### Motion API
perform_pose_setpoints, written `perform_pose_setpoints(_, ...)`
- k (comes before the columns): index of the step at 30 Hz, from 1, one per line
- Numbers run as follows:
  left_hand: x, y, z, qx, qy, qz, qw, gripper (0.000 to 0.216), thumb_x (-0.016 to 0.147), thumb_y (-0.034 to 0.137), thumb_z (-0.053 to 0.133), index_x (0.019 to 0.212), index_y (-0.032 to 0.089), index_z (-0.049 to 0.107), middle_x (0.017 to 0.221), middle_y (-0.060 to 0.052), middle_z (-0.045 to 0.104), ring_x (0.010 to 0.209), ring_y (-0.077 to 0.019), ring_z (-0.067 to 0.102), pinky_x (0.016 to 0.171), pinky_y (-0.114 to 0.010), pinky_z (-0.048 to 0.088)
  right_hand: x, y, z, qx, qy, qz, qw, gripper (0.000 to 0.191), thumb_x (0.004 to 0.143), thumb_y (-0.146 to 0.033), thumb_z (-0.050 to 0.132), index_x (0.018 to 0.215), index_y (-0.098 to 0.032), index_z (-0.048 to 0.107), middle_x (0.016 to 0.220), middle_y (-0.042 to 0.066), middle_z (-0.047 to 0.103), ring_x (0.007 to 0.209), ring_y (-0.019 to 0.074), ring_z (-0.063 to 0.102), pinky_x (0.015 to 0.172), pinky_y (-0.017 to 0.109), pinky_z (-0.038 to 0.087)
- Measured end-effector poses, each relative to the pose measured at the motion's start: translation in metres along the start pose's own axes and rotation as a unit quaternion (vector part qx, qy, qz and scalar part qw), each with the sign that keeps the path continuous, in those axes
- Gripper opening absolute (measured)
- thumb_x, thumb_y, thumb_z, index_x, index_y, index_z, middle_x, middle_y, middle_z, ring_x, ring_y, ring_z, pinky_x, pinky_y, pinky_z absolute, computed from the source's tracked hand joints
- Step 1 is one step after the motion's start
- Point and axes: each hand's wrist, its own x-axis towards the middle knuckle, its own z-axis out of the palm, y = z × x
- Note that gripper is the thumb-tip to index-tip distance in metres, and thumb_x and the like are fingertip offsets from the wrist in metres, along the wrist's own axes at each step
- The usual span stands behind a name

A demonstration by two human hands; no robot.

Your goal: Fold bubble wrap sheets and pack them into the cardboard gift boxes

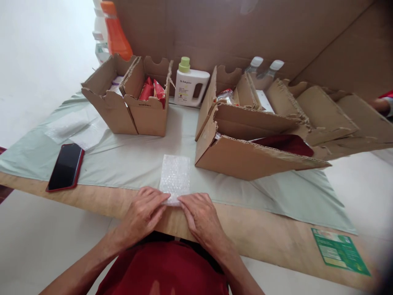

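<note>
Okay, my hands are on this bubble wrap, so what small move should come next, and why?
Perhaps fold the near edge of the bubble wrap away from you: your left hand and right hand are at its two near corners, and the part beyond them lies flat on the cloth.

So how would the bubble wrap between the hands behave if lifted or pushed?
The bubble wrap looks like thin, see-through plastic, so it's probably light and floppy. Its bubbled surface may spring back when squeezed. Lying mostly flat on the cloth, it seems unlikely to roll.
</note>
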Motion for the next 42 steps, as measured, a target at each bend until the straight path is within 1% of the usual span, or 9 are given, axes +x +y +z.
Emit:
perform_pose_setpoints(6, 0.013, -0.011, 0.018, 0.036, 0.056, -0.077, 0.995, 0.024, 0.098, 0.018, 0.056, 0.12, 0.016, 0.064, 0.079, -0.002, 0.068, 0.073, -0.0201, 0.063, 0.071, -0.034, 0.054, -0.006, -0.001, 0.001, -0.057, 0.159, 0.002, 0.986, 0.021, 0.103, -0.018, 0.051, 0.117, -0.018, 0.066, 0.108, 0.01, 0.073, 0.097, 0.0239, 0.065, 0.084, 0.038, 0.047)
perform_pose_setpoints(14, 0.006, -0.008, 0.013, 0.023, 0.055, -0.007, 0.998, 0.028, 0.095, 0.018, 0.061, 0.123, 0.017, 0.063, 0.122, -0.014, 0.067, 0.118, -0.0294, 0.06, 0.101, -0.047, 0.05, -0.005, 0.004, 0.011, -0.035, 0.077, -0.048, 0.995, 0.023, 0.098, -0.011, 0.055, 0.117, -0.02, 0.065, 0.109, 0.006, 0.075, 0.108, 0.0265, 0.063, 0.093, 0.043, 0.045)
perform_pose_setpoints(18, -0.004, -0.003, 0.005, -0.028, 0.027, -0.009, 0.999, 0.027, 0.098, 0.013, 0.056, 0.123, 0.018, 0.062, 0.106, -0.009, 0.072, 0.105, -0.0237, 0.064, 0.092, -0.039, 0.053, -0.006, 0.001, 0.002, 0.034, 0.031, -0.026, 0.999, 0.023, 0.1, -0.016, 0.055, 0.121, -0.021, 0.064, 0.105, 0.005, 0.075, 0.101, 0.0229, 0.065, 0.09, 0.038, 0.048)
perform_pose_setpoints(21, 0.002, -0.01, 0.011, -0.014, 0.046, -0.049, 0.998, 0.024, 0.098, 0.017, 0.057, 0.122, 0.017, 0.063, 0.097, -0.008, 0.072, 0.089, -0.0218, 0.065, 0.081, -0.037, 0.054, -0.007, -0.002, 0.0, -0.017, 0.082, -0.006, 0.996, 0.023, 0.101, -0.021, 0.054, 0.122, -0.02, 0.063, 0.114, 0.01, 0.072, 0.105, 0.0263, 0.063, 0.091, 0.041, 0.048)
perform_pose_setpoints(29, 0.014, -0.016, 0.013, -0.02, 0.106, -0.162, 0.981, 0.028, 0.096, 0.029, 0.059, 0.119, 0.015, 0.068, 0.103, -0.011, 0.07, 0.095, -0.027, 0.066, 0.087, -0.044, 0.055, 0.01, 0.002, 0.016, -0.055, 0.071, -0.04, 0.995, 0.019, 0.097, -0.014, 0.058, 0.113, -0.02, 0.067, 0.111, 0.009, 0.074, 0.107, 0.0281, 0.063, 0.092, 0.044, 0.046)
perform_pose_setpoints(31, 0.004, -0.006, 0.005, -0.116, 0.122, -0.251, 0.953, 0.033, 0.094, 0.034, 0.062, 0.12, 0.016, 0.067, 0.104, -0.011, 0.07, 0.096, -0.025, 0.068, 0.087, -0.041, 0.056, 0.01, 0.003, 0.015, 0.01, 0.102, 0.001, 0.995, 0.017, 0.099, -0.018, 0.057, 0.113, -0.021, 0.068, 0.105, 0.007, 0.076, 0.102, 0.0257, 0.065, 0.092, 0.042, 0.047)
perform_pose_setpoints(34, -0.009, 0.011, 0.0, -0.322, 0.115, -0.382, 0.859, 0.044, 0.089, 0.041, 0.069, 0.125, 0.017, 0.064, 0.11, -0.011, 0.073, 0.101, -0.0244, 0.071, 0.089, -0.038, 0.057, 0.004, -0.002, 0.01, 0.122, 0.114, 0.08, 0.983, 0.017, 0.1, -0.024, 0.059, 0.113, -0.024, 0.069, 0.102, 0.005, 0.076, 0.097, 0.0232, 0.067, 0.088, 0.038, 0.05)
perform_pose_setpoints(38, -0.004, 0.026, 0.007, -0.492, 0.082, -0.408, 0.765, 0.046, 0.082, 0.04, 0.075, 0.12, 0.017, 0.067, 0.112, -0.01, 0.076, 0.104, -0.0248, 0.072, 0.094, -0.035, 0.057, -0.009, -0.016, 0.002, 0.227, 0.052, 0.131, 0.964, 0.015, 0.098, -0.025, 0.058, 0.105, -0.026, 0.072, 0.101, 0.003, 0.074, 0.097, 0.0214, 0.067, 0.086, 0.035, 0.052)
perform_pose_setpoints(42, 0.005, 0.037, 0.01, -0.403, 0.031, -0.353, 0.844, 0.032, 0.085, 0.027, 0.068, 0.116, 0.02, 0.072, 0.11, -0.007, 0.079, 0.104, -0.0242, 0.074, 0.093, -0.031, 0.059, -0.022, -0.017, -0.016, 0.233, 0.035, 0.15, 0.96, 0.031, 0.087, -0.022, 0.066, 0.118, -0.025, 0.068, 0.129, 0.008, 0.066, 0.117, 0.0245, 0.063, 0.103, 0.039, 0.05)
